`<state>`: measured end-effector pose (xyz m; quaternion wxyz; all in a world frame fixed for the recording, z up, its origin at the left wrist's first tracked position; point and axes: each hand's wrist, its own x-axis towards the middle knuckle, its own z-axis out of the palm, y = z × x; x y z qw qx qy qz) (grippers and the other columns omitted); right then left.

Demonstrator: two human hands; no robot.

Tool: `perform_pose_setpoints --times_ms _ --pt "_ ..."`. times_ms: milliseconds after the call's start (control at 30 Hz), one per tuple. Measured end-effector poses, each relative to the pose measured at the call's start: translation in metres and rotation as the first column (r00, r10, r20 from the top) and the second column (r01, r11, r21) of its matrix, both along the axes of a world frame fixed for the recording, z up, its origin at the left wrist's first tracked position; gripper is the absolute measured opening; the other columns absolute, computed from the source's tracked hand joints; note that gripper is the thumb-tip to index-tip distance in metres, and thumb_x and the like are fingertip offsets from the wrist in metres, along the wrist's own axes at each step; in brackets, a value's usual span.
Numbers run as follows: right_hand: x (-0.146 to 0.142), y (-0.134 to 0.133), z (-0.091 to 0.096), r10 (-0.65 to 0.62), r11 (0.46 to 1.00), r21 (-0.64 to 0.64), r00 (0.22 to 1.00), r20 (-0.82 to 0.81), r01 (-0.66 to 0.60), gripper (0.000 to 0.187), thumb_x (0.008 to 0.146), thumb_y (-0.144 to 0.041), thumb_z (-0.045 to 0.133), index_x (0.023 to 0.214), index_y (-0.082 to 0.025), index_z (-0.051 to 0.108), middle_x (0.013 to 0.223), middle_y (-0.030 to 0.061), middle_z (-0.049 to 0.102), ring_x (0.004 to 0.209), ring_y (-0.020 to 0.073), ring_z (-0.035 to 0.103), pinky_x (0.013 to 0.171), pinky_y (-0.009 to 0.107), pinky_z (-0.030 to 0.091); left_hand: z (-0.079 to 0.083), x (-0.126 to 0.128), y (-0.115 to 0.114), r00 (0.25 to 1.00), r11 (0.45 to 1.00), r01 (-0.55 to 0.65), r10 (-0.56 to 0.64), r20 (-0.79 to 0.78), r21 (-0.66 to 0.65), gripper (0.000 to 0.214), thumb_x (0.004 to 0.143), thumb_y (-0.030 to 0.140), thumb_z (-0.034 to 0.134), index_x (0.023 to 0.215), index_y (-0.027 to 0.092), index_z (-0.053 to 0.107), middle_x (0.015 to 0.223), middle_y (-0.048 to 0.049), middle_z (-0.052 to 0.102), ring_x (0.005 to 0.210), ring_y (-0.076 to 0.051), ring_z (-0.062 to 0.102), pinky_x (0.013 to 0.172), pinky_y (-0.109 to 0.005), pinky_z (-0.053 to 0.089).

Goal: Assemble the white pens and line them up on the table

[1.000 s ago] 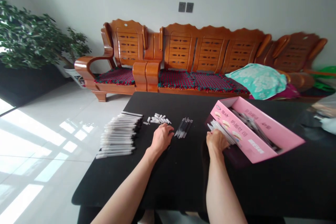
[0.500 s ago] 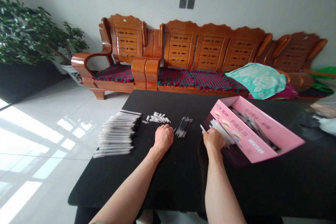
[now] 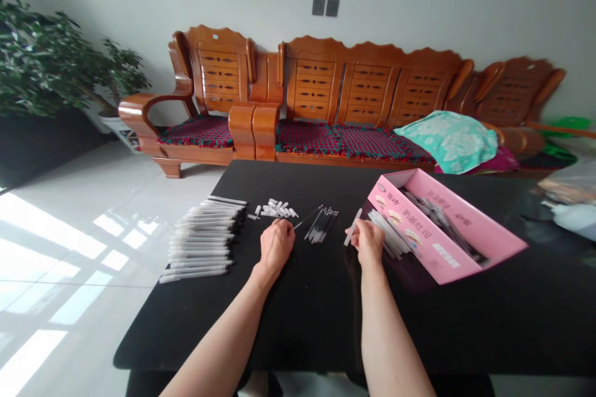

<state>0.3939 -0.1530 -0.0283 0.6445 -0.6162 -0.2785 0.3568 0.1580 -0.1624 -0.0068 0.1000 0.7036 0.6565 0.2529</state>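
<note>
On the black table (image 3: pixel 298 322) my left hand (image 3: pixel 275 243) is closed, pinching a thin dark refill (image 3: pixel 307 216) that points away to the upper right. My right hand (image 3: pixel 367 240) is closed on a white pen barrel (image 3: pixel 352 227) held up at a slant. Between the hands lies a small bunch of dark refills (image 3: pixel 321 223). A heap of white barrels (image 3: pixel 388 237) rests just right of my right hand, against the pink box (image 3: pixel 447 254).
A stack of assembled white pens (image 3: pixel 205 239) lies at the table's left edge, with loose white caps (image 3: pixel 275 209) behind. The pink box holds more dark pieces. A wooden sofa (image 3: pixel 349 99) stands behind the table, a potted plant (image 3: pixel 56 62) at left, plastic bags (image 3: pixel 570 198) at far right.
My right hand drew a white barrel out of the heap by the box and moved left with it. My left hand closed and lifted one refill from the bunch.
</note>
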Motion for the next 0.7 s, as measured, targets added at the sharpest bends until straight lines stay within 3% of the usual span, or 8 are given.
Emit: perform_pose_setpoints --times_ms 67,167,300,433,700 --pt "-0.002 0.000 0.001 0.020 1.000 0.027 0.986 -0.167 -0.016 0.021 0.066 -0.032 0.071 0.061 -0.018 0.055 0.053 0.0044 0.069 0.028 0.0080 0.044 0.028 0.018 0.026 0.000 -0.007 0.001 0.995 1.000 0.026 -0.027 0.099 0.014 0.015 0.085 0.020 0.057 0.082 0.019 0.072 0.086 -0.0051 0.070 0.073 -0.016 0.064 0.068 -0.024 0.042" --pt "0.000 -0.001 0.003 0.054 0.992 0.124 0.957 -0.286 -0.019 0.021 0.063 -0.030 0.074 0.065 -0.015 0.060 0.057 0.0069 0.072 0.029 0.0076 0.046 0.026 0.017 0.022 -0.001 -0.013 0.001 0.970 0.992 0.121 -0.126 0.205 0.039 0.014 0.084 0.019 0.059 0.081 0.018 0.072 0.081 -0.0030 0.069 0.070 -0.013 0.061 0.068 -0.023 0.042" --pt "0.005 -0.001 0.003 0.100 0.962 0.273 0.917 -0.387 0.010 0.028 0.061 -0.024 0.079 0.083 -0.012 0.068 0.065 0.0072 0.074 0.040 0.0105 0.058 0.032 0.017 0.034 -0.001 -0.012 0.000 0.947 0.976 0.209 -0.219 0.234 0.066 0.013 0.084 0.019 0.059 0.082 0.018 0.072 0.079 -0.0019 0.068 0.069 -0.012 0.060 0.065 -0.022 0.041" --pt "0.009 -0.001 0.003 0.075 0.938 0.336 0.901 -0.428 0.082 0.027 0.062 -0.020 0.078 0.086 -0.014 0.068 0.071 0.0055 0.076 0.052 0.0130 0.067 0.040 0.018 0.045 -0.001 -0.010 -0.002 0.937 0.963 0.261 -0.270 0.220 0.067 0.013 0.084 0.019 0.059 0.082 0.018 0.072 0.079 -0.0018 0.067 0.068 -0.012 0.059 0.064 -0.022 0.040" --pt "0.007 0.000 0.004 0.080 0.927 0.365 0.906 -0.416 0.086 0.032 0.061 -0.022 0.082 0.087 -0.013 0.066 0.072 0.0067 0.077 0.053 0.0145 0.069 0.040 0.018 0.047 -0.001 -0.008 -0.004 0.928 0.951 0.303 -0.308 0.210 0.058 0.011 0.082 0.017 0.060 0.081 0.018 0.072 0.080 -0.0016 0.068 0.067 -0.012 0.059 0.063 -0.022 0.040"
